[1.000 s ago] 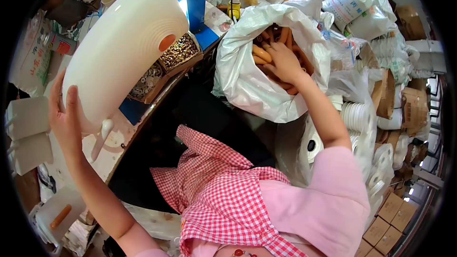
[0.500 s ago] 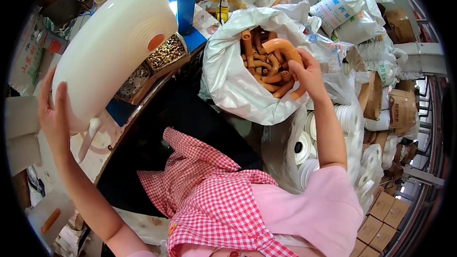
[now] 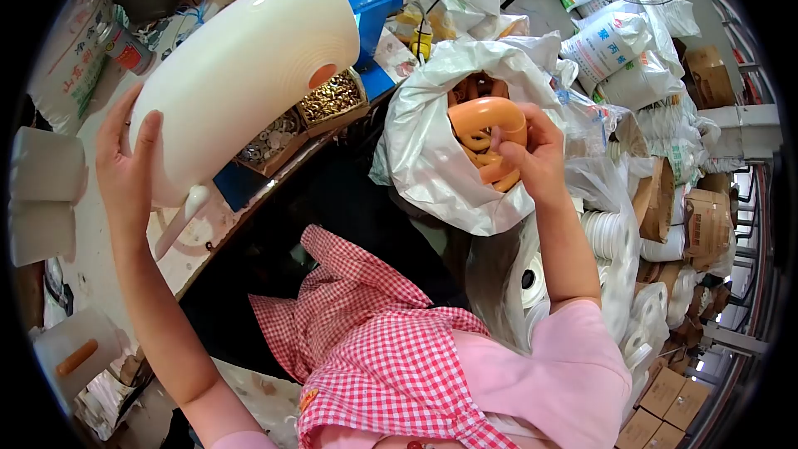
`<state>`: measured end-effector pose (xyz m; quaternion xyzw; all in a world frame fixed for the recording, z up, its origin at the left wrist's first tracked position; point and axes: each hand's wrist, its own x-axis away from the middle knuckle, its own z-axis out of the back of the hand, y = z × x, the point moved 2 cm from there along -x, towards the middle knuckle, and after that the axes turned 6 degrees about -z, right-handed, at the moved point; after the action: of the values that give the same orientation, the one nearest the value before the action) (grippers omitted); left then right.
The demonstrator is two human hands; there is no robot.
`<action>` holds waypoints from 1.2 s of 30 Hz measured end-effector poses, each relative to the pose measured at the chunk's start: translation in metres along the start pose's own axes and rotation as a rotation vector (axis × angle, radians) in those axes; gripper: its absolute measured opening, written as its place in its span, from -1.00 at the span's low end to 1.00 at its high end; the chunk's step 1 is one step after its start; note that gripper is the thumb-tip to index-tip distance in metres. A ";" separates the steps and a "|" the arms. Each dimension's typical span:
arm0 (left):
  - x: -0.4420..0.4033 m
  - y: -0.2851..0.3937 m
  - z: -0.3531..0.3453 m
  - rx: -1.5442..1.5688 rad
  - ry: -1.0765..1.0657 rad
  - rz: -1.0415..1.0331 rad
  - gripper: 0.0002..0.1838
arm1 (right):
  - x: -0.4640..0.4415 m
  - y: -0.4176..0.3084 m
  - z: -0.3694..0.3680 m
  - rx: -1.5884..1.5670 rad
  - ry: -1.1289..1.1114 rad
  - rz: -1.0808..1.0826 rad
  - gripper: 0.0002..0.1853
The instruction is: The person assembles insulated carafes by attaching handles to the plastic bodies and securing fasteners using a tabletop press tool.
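A large, smooth white plastic vessel point(image 3: 249, 75) lies tilted over the bench, with ringed ridges around an orange round spot near its right end. My left hand point(image 3: 125, 158) grips its lower left end, thumb on the near side. In my right hand point(image 3: 539, 150) is a curved orange plastic handle point(image 3: 486, 112), pinched between thumb and fingers above a white plastic sack point(image 3: 416, 158). More orange handles fill the sack beneath it. A small white lever-like piece point(image 3: 187, 212) sticks out below the vessel.
Behind the vessel stands a blue tool or machine point(image 3: 367, 17). A cardboard box of brass-coloured fasteners point(image 3: 332, 100) sits by the bench edge, beside loose washers point(image 3: 273, 137). White spools point(image 3: 532, 278) and stacked cartons point(image 3: 665, 399) are on the right.
The orange handle has turned in my right hand, and its bend now faces up and left. The view has shifted slightly. My left hand keeps its grip on the vessel.
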<state>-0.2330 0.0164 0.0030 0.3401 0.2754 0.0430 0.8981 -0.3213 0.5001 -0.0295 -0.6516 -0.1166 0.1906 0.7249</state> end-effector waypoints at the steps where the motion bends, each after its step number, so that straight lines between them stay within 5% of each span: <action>1: 0.000 0.003 0.000 -0.003 0.008 -0.002 -0.57 | -0.002 -0.002 -0.003 -0.013 -0.014 -0.001 -0.55; 5: 0.000 -0.002 -0.001 -0.047 0.065 -0.017 -0.52 | -0.011 -0.010 -0.023 0.042 -0.110 0.075 -0.44; 8: -0.001 -0.001 0.001 -0.053 0.058 -0.076 -0.54 | -0.012 -0.012 -0.053 -0.064 -0.002 -0.255 -0.25; 9: 0.000 0.003 0.003 -0.171 0.062 -0.101 -0.52 | -0.009 -0.005 -0.061 0.024 0.022 -0.370 -0.37; 15: 0.002 0.008 0.004 -0.295 0.060 -0.107 -0.45 | 0.072 0.077 -0.099 -0.450 -0.623 -1.156 -0.51; 17: 0.003 0.010 0.005 -0.285 0.069 -0.098 -0.45 | 0.093 0.066 -0.117 0.176 -1.047 -0.614 -0.49; 20: 0.004 0.012 0.004 -0.268 0.085 -0.073 -0.45 | 0.092 0.034 -0.143 1.011 -1.074 -0.250 -0.67; 23: 0.003 0.011 0.005 -0.287 0.078 -0.068 -0.45 | 0.093 0.035 -0.158 1.156 -0.998 0.279 -0.70; 25: 0.005 0.013 0.007 -0.300 0.070 -0.034 -0.45 | 0.086 0.030 -0.168 0.809 -1.064 0.283 -0.74; 28: 0.007 0.008 0.012 -0.292 0.054 -0.011 -0.46 | 0.072 0.012 -0.175 0.619 -1.062 -0.244 -0.64; 31: 0.012 0.001 0.010 -0.268 0.097 -0.055 -0.46 | 0.024 -0.042 -0.184 0.425 -0.769 -0.692 -0.71; 36: 0.014 -0.002 0.011 -0.172 0.170 -0.052 -0.46 | -0.073 -0.127 -0.207 0.326 -0.496 -0.113 -0.72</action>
<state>-0.2157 0.0121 0.0014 0.2499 0.3548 0.0717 0.8981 -0.2849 0.2726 0.0767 -0.4524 -0.2943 0.3195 0.7788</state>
